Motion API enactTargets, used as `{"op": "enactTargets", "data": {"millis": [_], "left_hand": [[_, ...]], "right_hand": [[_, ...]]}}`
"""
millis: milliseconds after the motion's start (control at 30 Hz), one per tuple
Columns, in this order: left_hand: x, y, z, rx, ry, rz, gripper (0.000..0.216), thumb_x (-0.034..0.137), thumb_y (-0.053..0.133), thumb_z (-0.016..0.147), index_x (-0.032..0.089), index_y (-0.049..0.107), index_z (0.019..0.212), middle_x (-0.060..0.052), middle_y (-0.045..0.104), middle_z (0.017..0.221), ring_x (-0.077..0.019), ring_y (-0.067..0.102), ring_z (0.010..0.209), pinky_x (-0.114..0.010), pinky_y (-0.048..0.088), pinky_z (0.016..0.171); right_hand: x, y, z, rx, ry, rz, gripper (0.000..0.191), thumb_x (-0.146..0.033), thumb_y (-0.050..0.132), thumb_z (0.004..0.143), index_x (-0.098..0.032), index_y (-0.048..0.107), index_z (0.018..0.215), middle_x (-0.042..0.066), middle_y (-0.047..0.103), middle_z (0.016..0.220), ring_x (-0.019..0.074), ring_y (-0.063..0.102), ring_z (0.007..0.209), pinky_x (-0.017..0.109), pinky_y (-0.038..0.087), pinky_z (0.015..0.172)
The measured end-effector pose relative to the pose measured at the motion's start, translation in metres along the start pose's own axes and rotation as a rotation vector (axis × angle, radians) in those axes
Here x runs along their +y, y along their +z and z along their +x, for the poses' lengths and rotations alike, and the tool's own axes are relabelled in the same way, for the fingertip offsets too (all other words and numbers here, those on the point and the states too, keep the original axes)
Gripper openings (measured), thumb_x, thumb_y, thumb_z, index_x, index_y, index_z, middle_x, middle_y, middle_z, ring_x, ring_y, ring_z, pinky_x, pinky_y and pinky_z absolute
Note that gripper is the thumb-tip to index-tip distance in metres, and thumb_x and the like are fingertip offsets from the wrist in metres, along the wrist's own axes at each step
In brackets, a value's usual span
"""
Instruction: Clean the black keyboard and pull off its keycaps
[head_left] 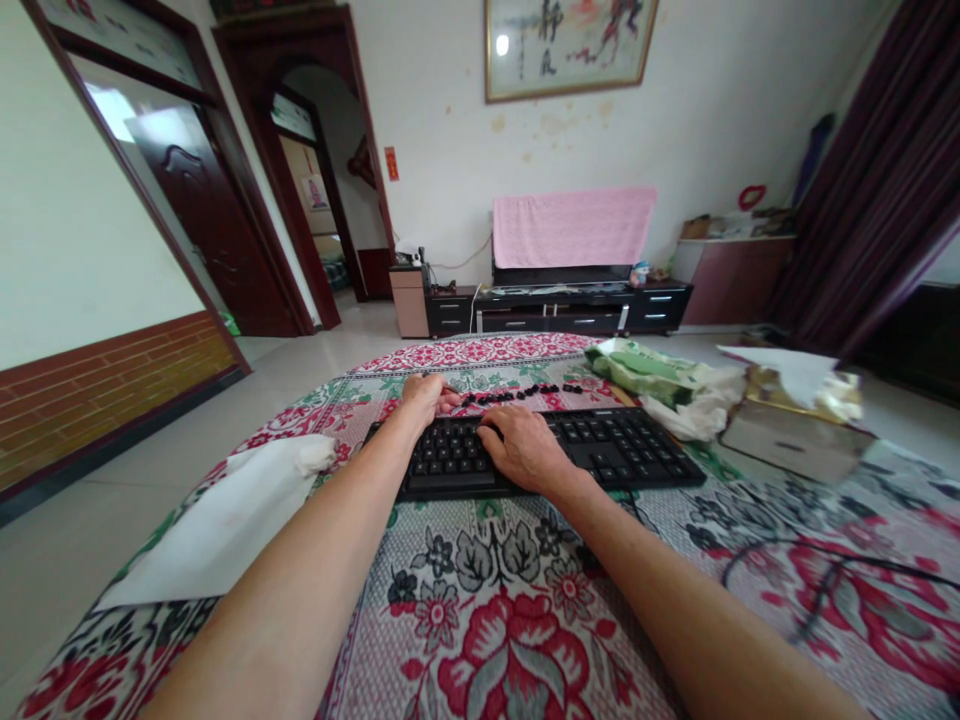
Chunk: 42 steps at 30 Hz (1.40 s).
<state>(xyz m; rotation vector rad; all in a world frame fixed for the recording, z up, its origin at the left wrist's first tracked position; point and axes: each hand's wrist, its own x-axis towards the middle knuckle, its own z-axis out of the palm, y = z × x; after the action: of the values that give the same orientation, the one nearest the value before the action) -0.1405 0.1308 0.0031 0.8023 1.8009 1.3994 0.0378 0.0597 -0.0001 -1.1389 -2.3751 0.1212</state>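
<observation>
A black keyboard [450, 463] lies on the flowered tablecloth, with part of its upper left hidden by my hands. Behind its upper edge, several small loose black keycaps [532, 390] form an uneven row. My left hand [426, 398] is over the keyboard's upper left edge, close to the left end of that row. Its fingers are pinched together, and what is between them is too small to make out. My right hand [525, 447] rests on the middle of the keyboard, thumb and fingers apart, holding nothing visible.
White paper with a crumpled tissue [315, 455] lies at left. On the right are a green tissue packet [645, 370], a box with tissues [795, 440] and a black cable [840, 560]. A low cabinet [517, 322] stands beyond the table [480, 348].
</observation>
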Motion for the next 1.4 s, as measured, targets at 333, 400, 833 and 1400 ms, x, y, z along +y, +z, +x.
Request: {"op": "enactTargets", "data": {"millis": [333, 400, 833, 1400], "left_hand": [[-0.006, 0.005, -0.004, -0.037, 0.149, 0.196, 0.006, 0.017, 0.061, 0.066, 0.014, 0.06, 0.07, -0.007, 0.068, 0.062, -0.0163, 0.065, 0.05, -0.018, 0.043, 0.039], [-0.007, 0.006, -0.004, -0.031, 0.168, 0.22, 0.006, 0.019, 0.061, 0.067, 0.014, 0.06, 0.071, -0.007, 0.069, 0.064, -0.0161, 0.066, 0.051, -0.017, 0.043, 0.039], [-0.013, 0.008, 0.001, 0.055, 0.202, 0.227, 0.006, 0.019, 0.058, 0.07, 0.014, 0.06, 0.074, -0.007, 0.069, 0.062, -0.0168, 0.065, 0.05, -0.019, 0.046, 0.039], [0.025, -0.077, -0.042, 0.107, 0.353, 0.34, 0.015, 0.013, 0.054, 0.071, 0.015, 0.056, 0.086, -0.006, 0.07, 0.071, -0.0093, 0.059, 0.044, -0.016, 0.04, 0.04]], "right_hand": [[0.001, 0.001, -0.001, 0.015, 0.003, 0.003, 0.027, -0.035, 0.042, 0.088, -0.018, 0.063, 0.095, 0.008, 0.065, 0.101, 0.0197, 0.055, 0.098, 0.033, 0.038, 0.087], [0.001, 0.001, 0.0, 0.024, -0.002, 0.007, 0.027, -0.034, 0.043, 0.088, -0.018, 0.064, 0.094, 0.008, 0.065, 0.1, 0.02, 0.055, 0.098, 0.033, 0.038, 0.086], [0.002, 0.003, 0.0, 0.036, -0.008, 0.004, 0.027, -0.035, 0.044, 0.088, -0.018, 0.063, 0.094, 0.007, 0.065, 0.1, 0.0197, 0.055, 0.098, 0.033, 0.038, 0.086], [0.002, 0.001, 0.0, 0.009, -0.006, 0.006, 0.027, -0.035, 0.044, 0.088, -0.018, 0.063, 0.094, 0.009, 0.065, 0.103, 0.0205, 0.055, 0.1, 0.034, 0.038, 0.088]]}}
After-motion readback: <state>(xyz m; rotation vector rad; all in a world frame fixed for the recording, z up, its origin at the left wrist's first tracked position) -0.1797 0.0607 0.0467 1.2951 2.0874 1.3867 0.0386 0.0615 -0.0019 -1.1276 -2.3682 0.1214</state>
